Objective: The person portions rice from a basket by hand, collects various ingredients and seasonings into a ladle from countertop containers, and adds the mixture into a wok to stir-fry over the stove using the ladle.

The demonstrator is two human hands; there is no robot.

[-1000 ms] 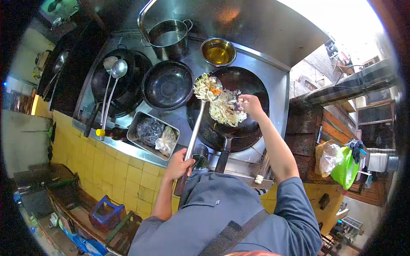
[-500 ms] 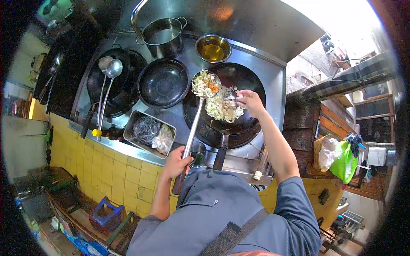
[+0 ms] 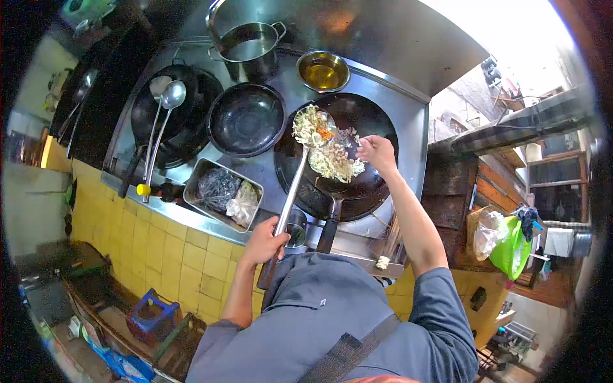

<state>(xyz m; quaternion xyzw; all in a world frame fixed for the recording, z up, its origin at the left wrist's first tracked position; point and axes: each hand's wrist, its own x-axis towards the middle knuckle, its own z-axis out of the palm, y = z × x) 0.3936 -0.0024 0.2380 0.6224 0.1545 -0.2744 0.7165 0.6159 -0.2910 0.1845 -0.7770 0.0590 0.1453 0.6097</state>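
My left hand (image 3: 267, 242) is wrapped around the handle of a long-handled metal ladle (image 3: 297, 180). Pale shredded food (image 3: 309, 124) with an orange patch fills the ladle's head, which is over a large black wok (image 3: 377, 121). In the wok lies a heap of chopped whitish food (image 3: 338, 163), with some greyish-purple bits at its upper right. My right hand (image 3: 378, 153) is over the wok, just right of the heap. Its fingers are bent together, and whatever they may hold is hidden.
A steel bowl of yellow liquid (image 3: 324, 71) and a steel pot (image 3: 252, 64) stand behind the woks. Left of the large wok are another black pan (image 3: 247, 119), two ladles (image 3: 173, 94) on further pans, and a metal tray (image 3: 191, 201) holding plastic bags. The wok handle (image 3: 327, 236) points toward me.
My right hand has drawn slightly right and back from the heap. The view has shifted a little. My left hand keeps its grip on the ladle.
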